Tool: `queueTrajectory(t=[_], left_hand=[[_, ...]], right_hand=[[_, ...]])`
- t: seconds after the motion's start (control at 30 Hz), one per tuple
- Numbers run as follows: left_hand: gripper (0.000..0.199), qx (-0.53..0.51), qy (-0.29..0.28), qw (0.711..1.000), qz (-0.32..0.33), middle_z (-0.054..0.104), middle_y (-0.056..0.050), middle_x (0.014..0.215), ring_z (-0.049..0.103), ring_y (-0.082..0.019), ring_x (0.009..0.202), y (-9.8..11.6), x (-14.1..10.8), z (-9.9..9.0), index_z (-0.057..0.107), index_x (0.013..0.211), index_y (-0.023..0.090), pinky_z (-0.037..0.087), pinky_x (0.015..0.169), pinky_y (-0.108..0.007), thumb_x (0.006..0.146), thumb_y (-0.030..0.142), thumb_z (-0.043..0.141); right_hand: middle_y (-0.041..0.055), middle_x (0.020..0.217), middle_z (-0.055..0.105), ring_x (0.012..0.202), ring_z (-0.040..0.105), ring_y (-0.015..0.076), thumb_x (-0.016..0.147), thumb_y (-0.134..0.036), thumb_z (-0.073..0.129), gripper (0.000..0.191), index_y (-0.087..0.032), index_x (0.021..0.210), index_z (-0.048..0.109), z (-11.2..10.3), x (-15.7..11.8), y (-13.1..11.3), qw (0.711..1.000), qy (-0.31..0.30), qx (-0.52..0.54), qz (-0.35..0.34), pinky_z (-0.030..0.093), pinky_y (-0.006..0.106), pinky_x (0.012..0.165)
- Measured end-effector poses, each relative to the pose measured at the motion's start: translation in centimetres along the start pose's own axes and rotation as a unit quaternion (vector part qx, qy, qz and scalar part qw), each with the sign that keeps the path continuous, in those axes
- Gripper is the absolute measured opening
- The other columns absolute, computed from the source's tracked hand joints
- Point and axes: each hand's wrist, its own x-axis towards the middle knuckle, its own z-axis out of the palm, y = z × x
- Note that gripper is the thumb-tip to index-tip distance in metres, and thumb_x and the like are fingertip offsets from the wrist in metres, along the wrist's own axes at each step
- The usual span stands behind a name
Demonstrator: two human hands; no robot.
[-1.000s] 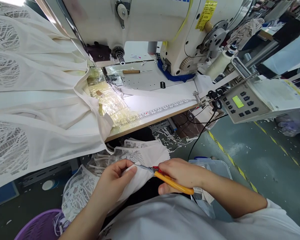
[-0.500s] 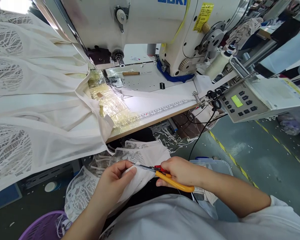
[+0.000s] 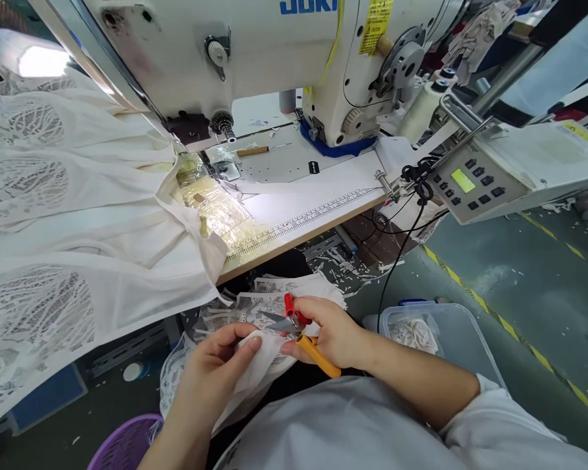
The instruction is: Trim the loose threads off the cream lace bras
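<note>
Both hands are working close together: my left hand (image 3: 225, 359) is pinching white cloth (image 3: 267, 362) between thumb and fingers, and my right hand (image 3: 330, 336) is gripping scissors (image 3: 291, 323) by their red and orange handles. Taking my hands as the middle of the dial, the worktop (image 3: 333, 176) is spreading from ten o'clock round to one, a printed ruler running along its near edge. On it, the sewing machine (image 3: 274, 52) is standing at twelve o'clock. Layers of white lace-panelled fabric (image 3: 127, 274) are lying at ten o'clock and hanging over the worktop's edge. White lace pieces (image 3: 318, 287) are heaping up at twelve, just beyond my fingers. A control box (image 3: 500, 176) with a lit green screen is sitting at two o'clock. A clear plastic bin (image 3: 468, 339) is holding white scraps at three o'clock, and a purple basket (image 3: 127, 444) is showing at eight, partly hidden by my left forearm. That pinched cloth is lying between my two hands. A thread cone (image 3: 419, 114) is standing at one o'clock. The scissors are pointing toward ten o'clock, their blades parting slightly over the cloth; I cannot tell whether they are touching it. At twelve, a wooden-handled tool (image 3: 253, 151) is resting on the worktop, and a small black tag (image 3: 314, 168) is lying near it.
</note>
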Motion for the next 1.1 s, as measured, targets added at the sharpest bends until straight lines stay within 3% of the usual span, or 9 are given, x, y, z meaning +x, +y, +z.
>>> queueTrajectory(t=[0.27,0.43,0.63,0.73,0.8,0.9,0.97,1.03,1.1], left_hand=[[0.023,0.043,0.039,0.996,0.063,0.068,-0.002,0.070,0.060,-0.019,0.071,-1.3,0.4,-0.9,0.066,0.074,0.019,0.048,0.063,-0.026,0.060,0.037,0.069],[0.022,0.098,-0.002,0.988,0.121,0.068,-0.004,0.073,0.061,-0.022,0.077,-2.0,2.0,-1.2,0.066,0.077,0.018,0.047,0.072,-0.030,0.065,0.037,0.063],[0.021,0.160,-0.008,0.975,0.156,0.063,-0.002,0.062,0.060,-0.020,0.064,-1.9,3.3,-0.8,0.062,0.070,0.017,0.047,0.060,-0.028,0.070,0.038,0.057],[0.023,0.190,0.017,0.964,0.187,0.065,-0.005,0.078,0.060,-0.022,0.077,-1.9,3.5,-1.0,0.062,0.081,0.017,0.047,0.073,-0.033,0.071,0.037,0.057],[0.034,0.249,0.064,0.929,0.267,0.063,-0.010,0.099,0.056,-0.026,0.097,-2.2,3.3,-1.4,0.058,0.098,0.015,0.041,0.088,-0.038,0.071,0.035,0.057],[0.055,0.413,0.106,0.807,0.410,0.052,-0.017,0.121,0.044,-0.031,0.116,-3.8,2.7,-2.3,0.043,0.121,0.013,0.035,0.096,-0.045,0.073,0.036,0.056],[0.056,0.509,0.098,0.748,0.414,0.050,-0.020,0.123,0.044,-0.034,0.115,-5.4,2.5,-3.3,0.038,0.125,0.011,0.036,0.094,-0.051,0.076,0.036,0.051],[0.051,0.563,0.083,0.741,0.357,0.054,-0.021,0.119,0.051,-0.034,0.109,-7.1,2.2,-4.8,0.040,0.123,0.010,0.039,0.089,-0.052,0.078,0.034,0.045],[0.044,0.575,0.091,0.763,0.282,0.060,-0.017,0.111,0.057,-0.034,0.100,-8.3,1.5,-7.0,0.046,0.117,0.012,0.045,0.082,-0.048,0.078,0.032,0.042]], right_hand=[[-0.0041,0.065,0.045,0.057,0.040,0.0087,0.061,-0.018,0.064,0.021,-0.019,0.064,0.043,1.3,0.3,-0.1,0.999,-0.016,0.015,0.049,0.036,0.018,0.049],[-0.0029,0.066,0.049,0.057,0.041,0.0088,0.060,-0.014,0.063,0.014,-0.017,0.062,0.049,1.4,1.0,0.7,0.999,-0.005,0.010,0.031,0.036,0.019,0.050],[-0.0035,0.062,0.049,0.058,0.044,0.0095,0.061,-0.014,0.060,0.012,-0.016,0.059,0.048,1.3,1.7,1.4,0.999,-0.016,-0.008,0.034,0.035,0.019,0.051],[-0.0045,0.060,0.047,0.057,0.044,0.0093,0.064,-0.016,0.057,0.009,-0.016,0.059,0.049,1.1,2.0,1.3,0.998,-0.011,-0.018,0.053,0.035,0.019,0.052],[-0.0045,0.061,0.048,0.058,0.045,0.0098,0.065,-0.016,0.055,0.005,-0.015,0.062,0.051,0.8,2.2,1.1,0.997,0.009,-0.035,0.062,0.036,0.020,0.055],[-0.0027,0.067,0.052,0.062,0.047,0.0110,0.066,-0.014,0.054,0.006,-0.015,0.071,0.054,-0.1,2.8,0.5,0.995,0.049,-0.049,0.077,0.039,0.022,0.059],[-0.0018,0.067,0.053,0.061,0.047,0.0113,0.067,-0.015,0.053,0.007,-0.015,0.073,0.054,-0.8,3.2,-0.1,0.992,0.067,-0.067,0.088,0.039,0.023,0.059],[-0.0019,0.065,0.052,0.058,0.045,0.0112,0.067,-0.018,0.055,0.005,-0.016,0.072,0.053,-1.4,3.5,-0.7,0.989,0.084,-0.086,0.092,0.039,0.023,0.056],[-0.0017,0.064,0.052,0.056,0.045,0.0112,0.067,-0.021,0.056,0.008,-0.017,0.069,0.050,-1.6,3.6,-1.1,0.989,0.099,-0.080,0.072,0.038,0.024,0.053]])
